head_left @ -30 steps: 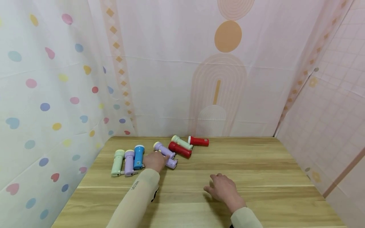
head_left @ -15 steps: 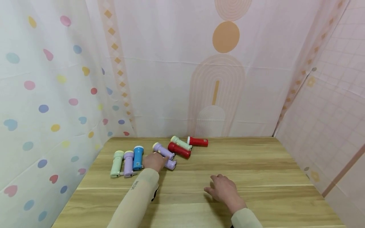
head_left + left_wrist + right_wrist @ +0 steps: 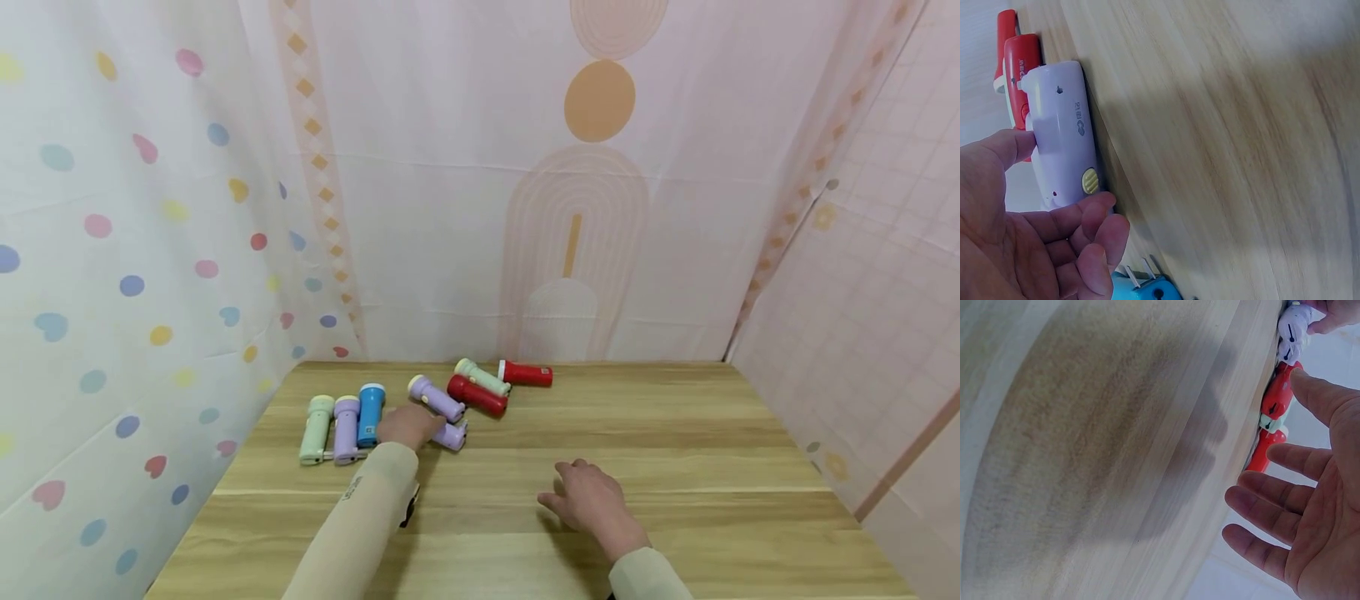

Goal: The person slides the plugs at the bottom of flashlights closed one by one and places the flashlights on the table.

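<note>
My left hand [image 3: 410, 427] is at the left part of the table, pinching a lilac flashlight [image 3: 1063, 134] between thumb and index finger. The other fingers curl loosely beside its end, near a yellow ribbed button. In the head view the hand covers much of this flashlight [image 3: 452, 436]. Just behind it lies a second lilac flashlight [image 3: 437, 398]. A blue flashlight [image 3: 371, 414] lies close to the left of the hand. My right hand [image 3: 590, 500] hovers over the table's right-middle part, palm down, fingers spread and holding nothing.
Left of the blue one, a lilac flashlight [image 3: 346, 429] and a pale green flashlight [image 3: 317, 429] lie side by side. Towards the back are a red flashlight [image 3: 477, 395], another pale green flashlight [image 3: 482, 377] and another red flashlight [image 3: 526, 373]. A curtain [image 3: 442, 250] hangs behind the wooden table [image 3: 675, 450].
The head view has shifted slightly. The held lilac flashlight has come a little towards me, leaving more distance to the lilac one behind it. My right hand stays almost still.
</note>
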Demonstrator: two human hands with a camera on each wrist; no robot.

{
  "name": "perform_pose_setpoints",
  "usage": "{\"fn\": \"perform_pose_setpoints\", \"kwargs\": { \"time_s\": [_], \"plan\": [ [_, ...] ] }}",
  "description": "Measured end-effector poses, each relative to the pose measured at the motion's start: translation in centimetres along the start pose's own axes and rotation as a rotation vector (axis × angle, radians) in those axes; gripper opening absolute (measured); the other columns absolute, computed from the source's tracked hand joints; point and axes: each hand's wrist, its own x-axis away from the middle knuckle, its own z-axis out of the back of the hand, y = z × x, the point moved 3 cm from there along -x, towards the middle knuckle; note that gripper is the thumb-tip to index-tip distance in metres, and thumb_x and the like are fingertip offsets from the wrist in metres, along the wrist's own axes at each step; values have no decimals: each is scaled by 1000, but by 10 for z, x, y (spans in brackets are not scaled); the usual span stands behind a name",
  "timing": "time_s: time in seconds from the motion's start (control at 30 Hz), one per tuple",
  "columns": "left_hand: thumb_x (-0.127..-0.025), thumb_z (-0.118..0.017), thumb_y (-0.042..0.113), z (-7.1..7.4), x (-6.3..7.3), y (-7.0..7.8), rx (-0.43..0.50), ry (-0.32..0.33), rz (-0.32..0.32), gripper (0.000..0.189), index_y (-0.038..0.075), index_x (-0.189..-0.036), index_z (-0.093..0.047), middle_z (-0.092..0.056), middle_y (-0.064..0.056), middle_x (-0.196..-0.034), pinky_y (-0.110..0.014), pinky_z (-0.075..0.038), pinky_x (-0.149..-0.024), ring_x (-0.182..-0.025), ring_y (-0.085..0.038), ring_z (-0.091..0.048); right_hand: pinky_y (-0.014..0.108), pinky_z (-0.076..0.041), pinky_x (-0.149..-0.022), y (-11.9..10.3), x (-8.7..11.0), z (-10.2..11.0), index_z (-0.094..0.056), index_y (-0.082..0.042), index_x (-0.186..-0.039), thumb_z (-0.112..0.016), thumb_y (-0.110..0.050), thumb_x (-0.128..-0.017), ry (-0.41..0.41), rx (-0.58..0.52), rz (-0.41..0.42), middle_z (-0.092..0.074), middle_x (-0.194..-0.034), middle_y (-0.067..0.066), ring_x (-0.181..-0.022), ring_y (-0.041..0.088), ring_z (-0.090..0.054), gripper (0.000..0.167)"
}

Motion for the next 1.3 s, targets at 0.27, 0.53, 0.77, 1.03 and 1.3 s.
{"fn": "perform_pose_setpoints", "kwargs": {
  "time_s": [0.27, 0.53, 0.77, 1.03, 1.3],
  "plan": [
    [-95, -51, 55, -5, -1, 4, 20, 29, -36, 62, -1, -112, -70, -67, -22, -111, -48, -51, -83, -97, -34, -63, 55, -50, -89, 2, 0, 0, -62, 3, -125, -73, -42, -88, -1, -2, -10, -61, -121, 26, -108, 43, -60, 59],
    [-96, -49, 52, -5, 1, 6, 96, 21, -12, 61, -1, -118, -68, -64, -25, -118, -54, -47, -91, -107, -40, -60, 55, -50, -89, 3, 1, -1, -62, 3, -125, -72, -42, -89, 4, 1, -10, -61, -121, 26, -108, 42, -60, 58],
    [-93, -57, 50, -5, 2, 5, 165, 5, -1, 57, -1, -115, -68, -63, -25, -118, -51, -48, -89, -103, -38, -58, 54, -50, -89, 6, 2, -1, -63, 3, -123, -72, -41, -88, 15, 0, -10, -62, -119, 24, -107, 42, -61, 57],
    [-87, -67, 43, 3, 13, -5, 133, -7, 11, 55, -7, -111, -66, -62, -26, -116, -47, -50, -86, -101, -34, -58, 53, -51, -88, 1, 2, 0, -63, 3, -124, -72, -42, -89, 5, 3, 6, -63, -118, 24, -107, 40, -61, 57],
    [-82, -73, 32, 9, 22, -18, 98, -61, -28, 42, -4, -101, -66, -64, -16, -98, -41, -51, -75, -86, -27, -58, 53, -50, -89, -5, 2, -1, -62, 2, -125, -71, -43, -89, -18, 2, 0, -62, -120, 24, -109, 40, -60, 58]
  ]
}}
